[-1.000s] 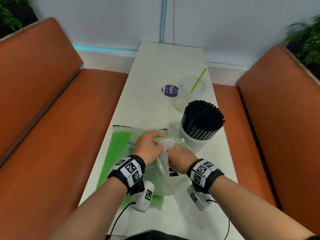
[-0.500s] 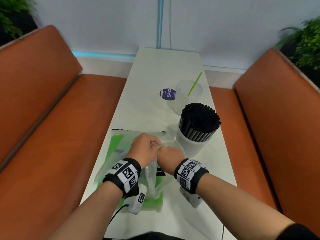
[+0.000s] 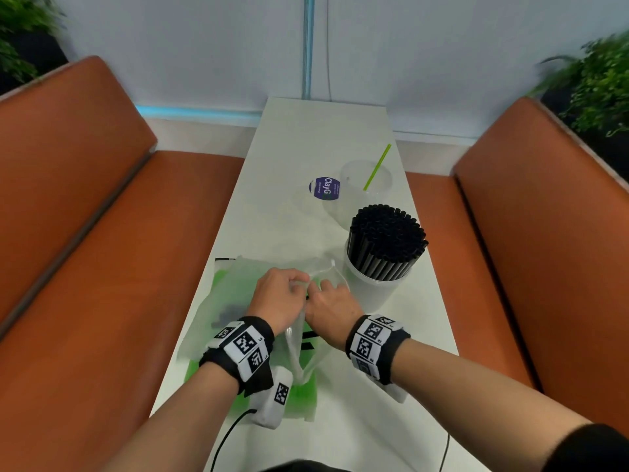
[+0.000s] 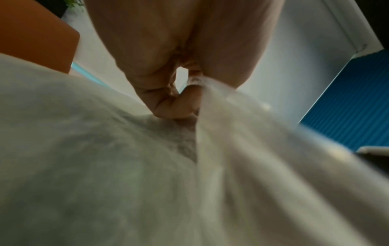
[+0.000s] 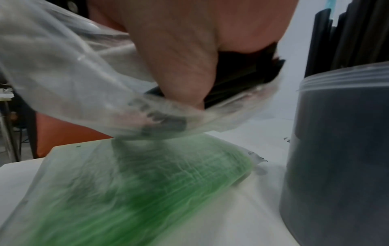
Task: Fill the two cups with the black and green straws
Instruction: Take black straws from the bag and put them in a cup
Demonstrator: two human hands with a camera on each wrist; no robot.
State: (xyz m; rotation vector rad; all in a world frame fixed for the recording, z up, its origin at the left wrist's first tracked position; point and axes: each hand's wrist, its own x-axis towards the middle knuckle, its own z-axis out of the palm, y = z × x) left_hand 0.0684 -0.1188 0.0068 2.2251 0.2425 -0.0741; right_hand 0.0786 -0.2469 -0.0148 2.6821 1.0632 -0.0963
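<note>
A clear plastic bag (image 3: pixel 306 349) lies over a bag of green straws (image 3: pixel 224 291) at the near end of the white table (image 3: pixel 289 148). My left hand (image 3: pixel 282 298) pinches the clear bag's edge (image 4: pixel 252 149) between thumb and fingers. Touching it, my right hand (image 3: pixel 332 306) grips a small bundle of black straws (image 5: pixel 242 78) at the bag's mouth, with the film (image 5: pixel 73 74) wrapped round them. Just right stands a frosted cup (image 3: pixel 374 287) packed with black straws (image 3: pixel 388 240). Behind it, a clear cup (image 3: pixel 354 212) holds one green straw (image 3: pixel 376 168).
A round purple ClayG sticker (image 3: pixel 325 188) sits left of the far cup. Orange benches (image 3: pixel 102 267) flank the narrow table on both sides. A white wall closes the far end, and plants (image 3: pixel 599 83) stand in the back corners. Cables trail from my wrist cameras.
My two hands have come together over the clear bag, and its top has been drawn up between them. The cups and the green straw have not moved.
</note>
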